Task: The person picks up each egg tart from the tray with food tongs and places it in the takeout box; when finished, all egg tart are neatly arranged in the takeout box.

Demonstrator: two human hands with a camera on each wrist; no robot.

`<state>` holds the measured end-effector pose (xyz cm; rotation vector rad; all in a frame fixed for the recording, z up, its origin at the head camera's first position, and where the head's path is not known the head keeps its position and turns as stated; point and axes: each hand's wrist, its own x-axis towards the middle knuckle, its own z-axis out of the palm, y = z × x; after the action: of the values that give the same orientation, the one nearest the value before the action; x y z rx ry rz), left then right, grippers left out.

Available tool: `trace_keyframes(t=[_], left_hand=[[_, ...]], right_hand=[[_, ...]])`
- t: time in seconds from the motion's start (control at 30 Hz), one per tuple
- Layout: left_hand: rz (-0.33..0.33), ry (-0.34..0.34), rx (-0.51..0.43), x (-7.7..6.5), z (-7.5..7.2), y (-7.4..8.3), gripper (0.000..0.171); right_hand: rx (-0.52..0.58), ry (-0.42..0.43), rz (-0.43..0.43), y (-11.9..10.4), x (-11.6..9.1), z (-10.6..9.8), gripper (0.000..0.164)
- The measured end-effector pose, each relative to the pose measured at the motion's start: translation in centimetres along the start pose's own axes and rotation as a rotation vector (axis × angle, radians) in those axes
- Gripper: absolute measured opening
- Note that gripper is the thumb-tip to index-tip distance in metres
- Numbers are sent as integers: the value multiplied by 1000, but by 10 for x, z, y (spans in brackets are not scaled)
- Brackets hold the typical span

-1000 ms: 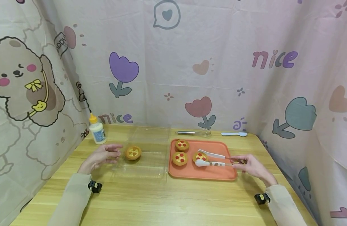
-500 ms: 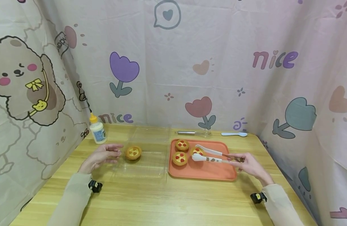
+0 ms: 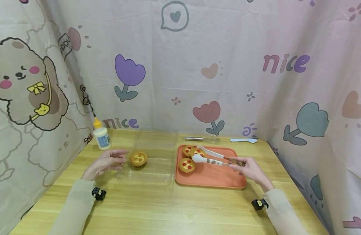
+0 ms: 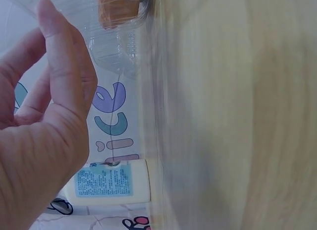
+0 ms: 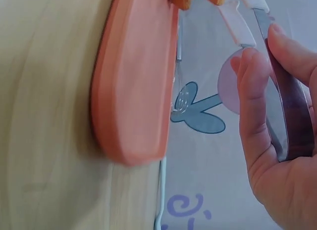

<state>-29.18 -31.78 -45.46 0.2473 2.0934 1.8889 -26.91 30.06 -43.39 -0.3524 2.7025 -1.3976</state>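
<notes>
My right hand [image 3: 250, 171] grips a pair of kitchen tongs [image 3: 215, 162] with white tips and brown handles. Between the tips is a small egg tart [image 3: 199, 151] with red bits on top, raised off the orange tray [image 3: 212, 178]. Two similar tarts, a front one [image 3: 187, 165] and a back one [image 3: 186, 150], sit at the tray's left end; the held tart overlaps the back one in the head view. My left hand [image 3: 108, 160], fingers loosely bent, is at the left side of a clear plastic box [image 3: 156, 169]. Inside the box lies a plain yellow tart [image 3: 138, 159].
A glue bottle [image 3: 102, 136] with a yellow cap stands at the back left. Along the table's back edge lie a whisk [image 3: 195, 138] and a pale blue spoon [image 3: 243, 140]. The box's clear lid [image 3: 156, 138] rises behind it. A printed curtain closes off the back and sides.
My right hand has moved left with the tongs. The tart between the tips has risen from the tray and shifted left and back. My left hand has stayed in place.
</notes>
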Motion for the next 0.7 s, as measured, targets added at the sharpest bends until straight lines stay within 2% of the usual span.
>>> trace_keyframes(t=[0.33, 0.7], left_hand=[[-4, -8, 20, 0, -1, 0, 61], [19, -30, -17, 0, -2, -1, 48]], right_hand=[[32, 7, -33, -14, 10, 20, 50], [63, -14, -47, -31, 21, 42, 46]])
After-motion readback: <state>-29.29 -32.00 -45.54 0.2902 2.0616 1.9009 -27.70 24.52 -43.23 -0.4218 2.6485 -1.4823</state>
